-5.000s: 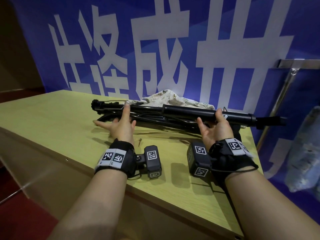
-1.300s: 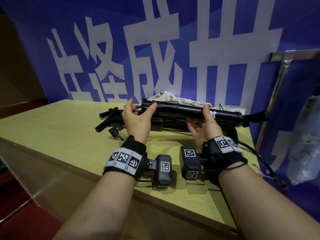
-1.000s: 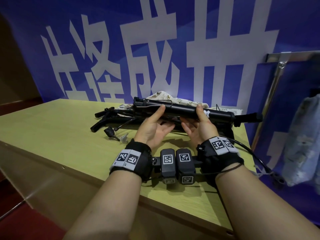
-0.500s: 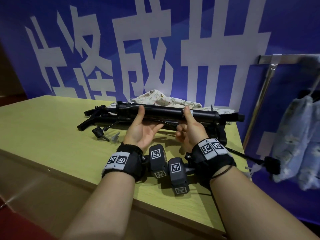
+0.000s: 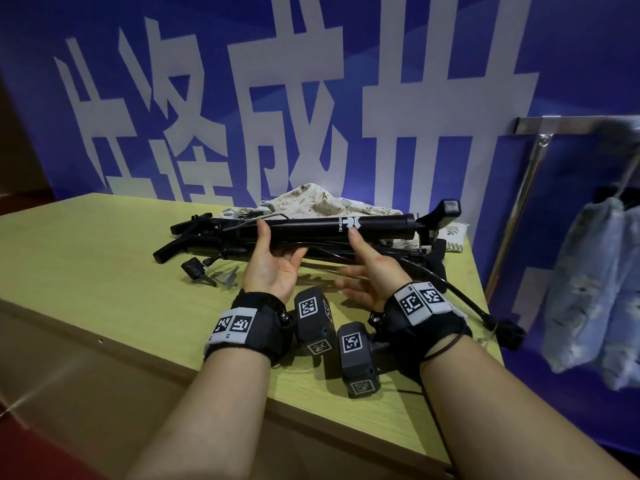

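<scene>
A long black tube (image 5: 377,226) with a white logo, part of a folded black stand or pump (image 5: 194,237), is lifted slightly above the yellow-green table (image 5: 104,265). My left hand (image 5: 273,268) lies palm up and holds the tube near its middle, thumb on the front and fingers underneath. My right hand (image 5: 370,271) touches the tube by the logo with its thumb tip only. Its fingers hang loose and spread below the tube, gripping nothing. Both wrists wear black bands with printed markers.
A patterned cloth bag (image 5: 311,202) lies behind the tube against the blue banner. A small black knob piece (image 5: 194,268) and a grey bit (image 5: 228,277) lie left of my left hand. A black hose (image 5: 460,299) trails over the table's right edge. A metal rack (image 5: 530,188) with hanging blue cloth (image 5: 595,289) stands at the right.
My right hand's fingers have come off the tube, leaving only the thumb on it. My left hand keeps its hold, and the tube's right end has tipped up a little.
</scene>
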Motion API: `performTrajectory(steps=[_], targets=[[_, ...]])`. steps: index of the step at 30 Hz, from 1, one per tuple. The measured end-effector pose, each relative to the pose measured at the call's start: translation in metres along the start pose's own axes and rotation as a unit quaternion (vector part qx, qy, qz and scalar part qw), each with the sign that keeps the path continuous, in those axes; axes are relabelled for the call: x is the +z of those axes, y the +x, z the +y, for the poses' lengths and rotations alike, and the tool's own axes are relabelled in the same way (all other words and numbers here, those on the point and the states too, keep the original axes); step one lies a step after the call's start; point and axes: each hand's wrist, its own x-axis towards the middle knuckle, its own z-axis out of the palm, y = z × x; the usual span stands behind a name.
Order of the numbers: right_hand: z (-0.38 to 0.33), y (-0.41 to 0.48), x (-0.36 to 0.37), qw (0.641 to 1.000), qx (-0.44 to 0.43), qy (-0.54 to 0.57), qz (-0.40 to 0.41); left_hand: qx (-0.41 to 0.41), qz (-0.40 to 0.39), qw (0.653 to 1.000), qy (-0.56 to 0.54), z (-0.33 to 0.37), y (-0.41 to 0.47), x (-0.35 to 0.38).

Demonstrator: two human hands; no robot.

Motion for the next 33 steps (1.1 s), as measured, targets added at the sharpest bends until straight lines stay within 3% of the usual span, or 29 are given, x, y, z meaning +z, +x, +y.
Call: performTrajectory(steps=[4, 10, 15, 18, 22, 29, 33], targets=[[-0.004, 0.002, -0.001, 0.98, -0.08, 0.168, 0.072, -0.002, 0.025, 0.999, -0.043, 0.002, -0.003, 0.001], [-0.012, 0.004, -0.013, 0.94, -0.134, 0.264, 0.169, 0.01, 0.096, 0.995, 0.005, 0.002, -0.01, 0.002], [-0.009, 0.008, -0.015, 0.947, -0.191, 0.115, 0.233, 0.028, 0.121, 0.992, 0.004, 0.001, -0.013, 0.003], [-0.008, 0.006, -0.017, 0.953, -0.19, 0.055, 0.228, 0.04, 0.119, 0.992, -0.011, 0.002, -0.012, 0.002], [-0.011, 0.003, -0.017, 0.95, -0.208, 0.036, 0.228, 0.038, 0.075, 0.996, 0.0, 0.001, -0.01, 0.001], [-0.011, -0.006, -0.004, 0.942, -0.266, -0.092, 0.183, -0.041, -0.045, 0.988, 0.142, -0.011, -0.018, 0.01], [-0.011, -0.003, -0.004, 0.942, -0.254, -0.113, 0.188, -0.002, -0.042, 0.99, 0.131, -0.011, -0.019, 0.012]])
